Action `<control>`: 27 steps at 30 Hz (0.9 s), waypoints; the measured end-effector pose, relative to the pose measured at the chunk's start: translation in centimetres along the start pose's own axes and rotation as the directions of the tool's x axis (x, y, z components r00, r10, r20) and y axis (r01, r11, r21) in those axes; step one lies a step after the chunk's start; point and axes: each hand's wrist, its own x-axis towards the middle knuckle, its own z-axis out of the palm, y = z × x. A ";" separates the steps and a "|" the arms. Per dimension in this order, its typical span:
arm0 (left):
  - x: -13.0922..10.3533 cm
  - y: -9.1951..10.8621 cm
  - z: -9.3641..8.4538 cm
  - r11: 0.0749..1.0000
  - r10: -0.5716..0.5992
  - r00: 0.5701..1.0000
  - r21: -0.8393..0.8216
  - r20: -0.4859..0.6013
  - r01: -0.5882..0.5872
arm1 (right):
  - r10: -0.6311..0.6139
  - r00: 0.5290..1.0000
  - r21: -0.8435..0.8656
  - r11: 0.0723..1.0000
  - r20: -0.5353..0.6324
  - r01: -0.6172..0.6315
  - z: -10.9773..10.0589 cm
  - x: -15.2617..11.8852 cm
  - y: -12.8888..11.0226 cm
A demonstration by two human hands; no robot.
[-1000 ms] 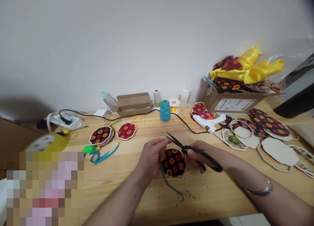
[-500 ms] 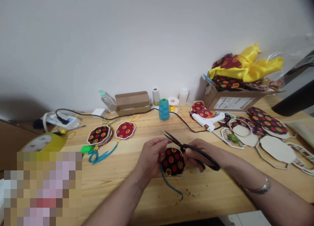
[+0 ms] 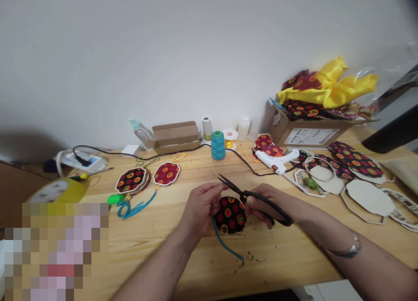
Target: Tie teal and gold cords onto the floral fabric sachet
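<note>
Teal cord (image 3: 225,245), pinched in the fingertips of the left hand (image 3: 203,205), lower centre of frame. One short end shows at the fingertips, close to the scissors' blades; cannot tell whether they touch it. A longer length curves down onto the wooden table (image 3: 156,257), dark tip near some dark scraps (image 3: 251,255).

Right hand (image 3: 261,203) grips black-handled scissors (image 3: 242,193), blades slightly parted, points toward upper left. Silver bracelet (image 3: 351,250) on that wrist.

Between the hands: black patterned disc (image 3: 229,214), round red and orange motifs, pale rim, lower centre.

Left of centre: stack of black-faced ornaments (image 3: 131,180); red ornament (image 3: 166,174) just beside, yellow loop above, blue strands below.

Mid-frame, behind the hands: teal thread cone (image 3: 218,145), yellow-wound spool (image 3: 230,137), open narrow carton (image 3: 176,137).

Right side: white glue gun (image 3: 276,161), pale cut-out shapes (image 3: 370,197). Upper right: cardboard box (image 3: 284,131) heaped with patterned cloth and yellow fabric (image 3: 336,89).
</note>
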 end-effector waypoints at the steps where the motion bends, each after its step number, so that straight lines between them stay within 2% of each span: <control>1: 0.0 0.0 0.0 1.000 0.001 1.000 0.000 0.004 -0.001 | 0.011 1.000 0.002 1.000 -0.005 -0.011 0.0 0.0 -0.1; 7: 0.1 -0.1 -0.1 1.000 0.001 1.000 0.000 0.005 -0.001 | -0.001 1.000 -0.009 1.000 0.003 0.001 0.0 -0.1 -0.4; 22: 0.0 0.1 0.0 1.000 0.003 1.000 0.001 0.010 -0.003 | 0.057 0.998 0.024 0.998 -0.033 -0.056 0.2 0.2 0.2; 25: 0.1 0.1 -0.1 0.999 0.025 1.000 -0.029 -0.018 -0.026 | -0.014 1.000 0.010 1.000 -0.028 0.014 0.0 0.1 0.5; 27: 0.3 0.3 -0.3 0.995 0.057 0.996 -0.080 -0.074 -0.063 | -0.097 0.995 0.000 0.995 -0.003 0.097 -0.4 -0.1 0.5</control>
